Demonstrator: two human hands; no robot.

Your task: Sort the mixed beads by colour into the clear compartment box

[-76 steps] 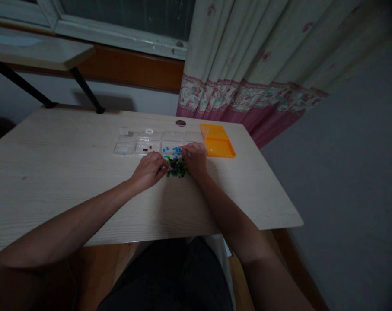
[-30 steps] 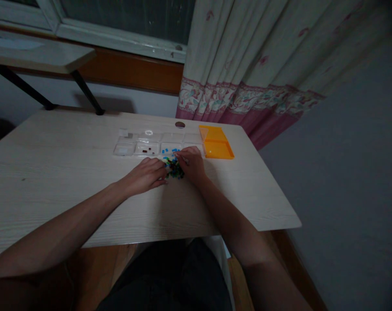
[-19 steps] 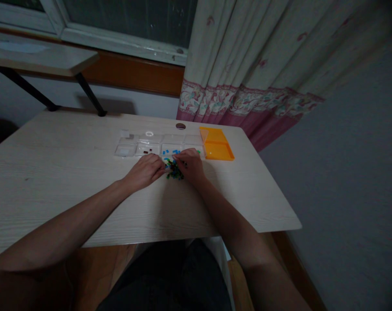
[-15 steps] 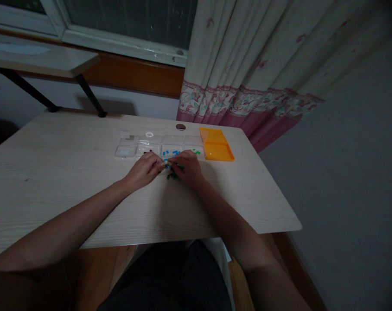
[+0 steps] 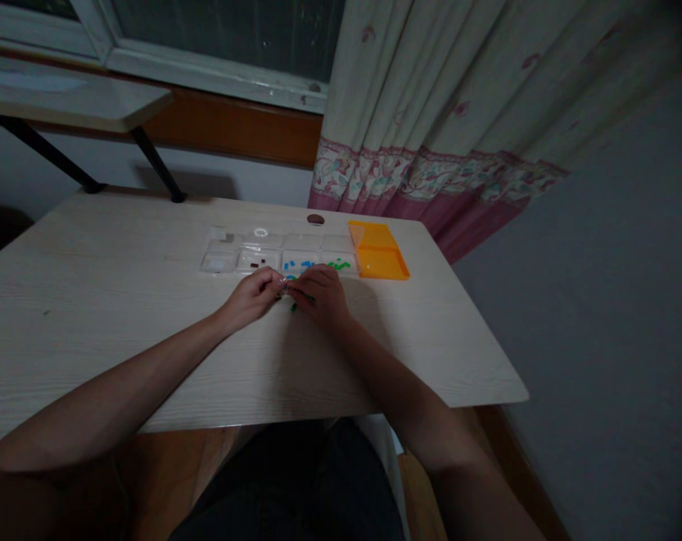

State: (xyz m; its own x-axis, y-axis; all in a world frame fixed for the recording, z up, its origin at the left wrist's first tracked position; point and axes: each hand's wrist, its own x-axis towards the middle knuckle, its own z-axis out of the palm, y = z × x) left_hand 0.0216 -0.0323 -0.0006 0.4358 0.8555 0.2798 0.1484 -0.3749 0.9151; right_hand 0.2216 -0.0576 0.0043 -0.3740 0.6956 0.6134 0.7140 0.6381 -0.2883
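Observation:
My left hand point(image 5: 254, 296) and my right hand point(image 5: 325, 296) meet just in front of a clear compartment tray point(image 5: 302, 242). Both have their fingers pinched together; whatever lies between the fingertips is too small to make out. Little blue and green pieces show around the fingertips, and a dark green piece point(image 5: 294, 307) lies on the table below my right hand. In the tray's front row, separate compartments hold dark red pieces point(image 5: 254, 264), blue pieces point(image 5: 289, 264) and green pieces point(image 5: 339, 264). My right fingers partly cover the front of the tray.
An orange open case point(image 5: 383, 263) adjoins the tray's right end. Behind the tray is a dark oval point(image 5: 316, 219) on the wooden table point(image 5: 120, 300). A raised shelf point(image 5: 81, 101) on black legs stands at the back left, and a curtain point(image 5: 408, 128) hangs behind the table.
More green pieces show in the right front compartment, and fewer pieces lie on the table under my hands. My right hand has shifted slightly; both hands stay pinched close together.

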